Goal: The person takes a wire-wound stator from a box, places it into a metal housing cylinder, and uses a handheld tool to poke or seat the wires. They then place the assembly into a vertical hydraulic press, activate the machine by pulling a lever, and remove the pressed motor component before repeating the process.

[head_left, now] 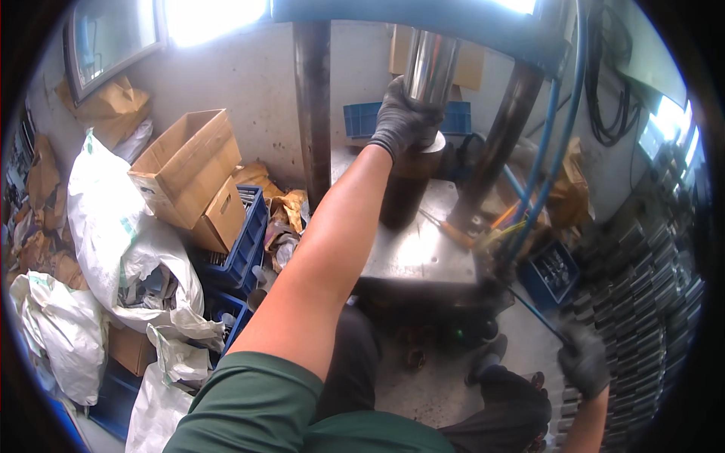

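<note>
My left hand (408,117), in a dark grey glove, reaches up and wraps round the lower end of a polished metal cylinder (432,68). Its far fingers are hidden. The cylinder hangs from the blue crossbeam (415,21) of a press. Just under the hand a pale disc (433,143) shows, above a dark round block (404,189) on the shiny metal press table (419,249). Low on the right, my gloved right hand (584,361) is closed round the end of a thin lever (532,308) that slopes up toward the press; this hand is somewhat blurred.
Dark steel columns (313,106) flank the press. Blue hoses (555,143) run down its right side. White sacks (113,219), an open cardboard box (185,166) and blue crates (257,241) crowd the left. Stacked metal parts (642,302) and a blue bin (553,272) stand right.
</note>
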Demonstrator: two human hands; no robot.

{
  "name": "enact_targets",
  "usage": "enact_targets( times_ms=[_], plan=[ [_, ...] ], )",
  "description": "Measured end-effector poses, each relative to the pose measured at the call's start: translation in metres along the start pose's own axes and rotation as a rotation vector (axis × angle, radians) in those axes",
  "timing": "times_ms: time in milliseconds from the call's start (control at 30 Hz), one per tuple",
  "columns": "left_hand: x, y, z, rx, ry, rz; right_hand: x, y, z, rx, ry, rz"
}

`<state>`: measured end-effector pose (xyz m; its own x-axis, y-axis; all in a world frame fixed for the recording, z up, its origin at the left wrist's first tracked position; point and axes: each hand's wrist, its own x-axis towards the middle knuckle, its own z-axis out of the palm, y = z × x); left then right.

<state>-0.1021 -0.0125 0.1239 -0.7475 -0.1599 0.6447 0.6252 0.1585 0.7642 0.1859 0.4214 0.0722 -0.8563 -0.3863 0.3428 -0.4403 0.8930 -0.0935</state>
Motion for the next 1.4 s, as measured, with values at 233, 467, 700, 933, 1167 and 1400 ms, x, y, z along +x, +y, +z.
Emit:
enact_targets(
  times_ms=[233, 467, 700, 933, 1167, 1400],
  plan=[
    [0.002, -0.003, 0.0, -0.087, -0.059, -0.094, -0.075, -0.025, 0.051, 0.029, -0.288, 0.224],
    [-0.001, -0.005, 0.005, -0.01, 0.052, -0.003, -0.072, -0.036, 0.045, -0.029, -0.226, 0.308],
    [0.005, -0.022, 0.008, -0.223, 0.074, -0.11, -0.075, -0.033, 0.047, -0.007, -0.182, 0.341],
    [0.012, -0.038, -0.004, -0.202, -0.056, -0.179, -0.072, -0.038, 0.045, 0.005, -0.164, 0.362],
    [0.016, -0.043, -0.005, -0.151, -0.04, -0.161, -0.071, -0.043, 0.044, 0.046, -0.123, 0.336],
    [0.011, -0.03, -0.002, -0.111, -0.029, -0.159, -0.072, -0.043, 0.046, -0.018, -0.139, 0.328]
  ],
)
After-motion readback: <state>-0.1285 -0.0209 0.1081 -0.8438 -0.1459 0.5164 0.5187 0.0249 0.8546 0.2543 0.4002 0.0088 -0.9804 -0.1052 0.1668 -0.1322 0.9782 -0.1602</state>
